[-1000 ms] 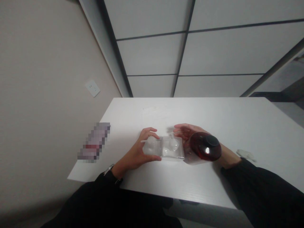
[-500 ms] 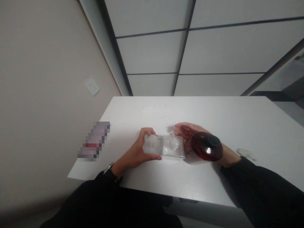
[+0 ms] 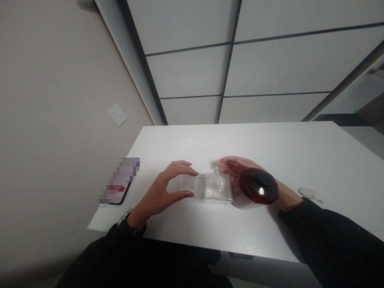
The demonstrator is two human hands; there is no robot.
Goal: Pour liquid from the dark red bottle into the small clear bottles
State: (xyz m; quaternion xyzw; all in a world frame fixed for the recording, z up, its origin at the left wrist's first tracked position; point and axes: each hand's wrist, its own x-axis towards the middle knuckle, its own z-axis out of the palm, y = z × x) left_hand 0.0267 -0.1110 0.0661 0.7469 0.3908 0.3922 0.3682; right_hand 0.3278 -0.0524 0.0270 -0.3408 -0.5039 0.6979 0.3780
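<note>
A white counter (image 3: 300,152) carries everything, with a clear plastic tray (image 3: 207,188) lying flat on it between the left hand (image 3: 163,192) and the right hand (image 3: 240,168). A phone (image 3: 118,188) lies at the counter's edge, out beyond the left hand and well apart from the tray. A small pale crumpled scrap (image 3: 310,194) lies near the right forearm, and a dark red round-bodied bottle (image 3: 258,190) shows just beside the right hand, touching the tray's end.
</note>
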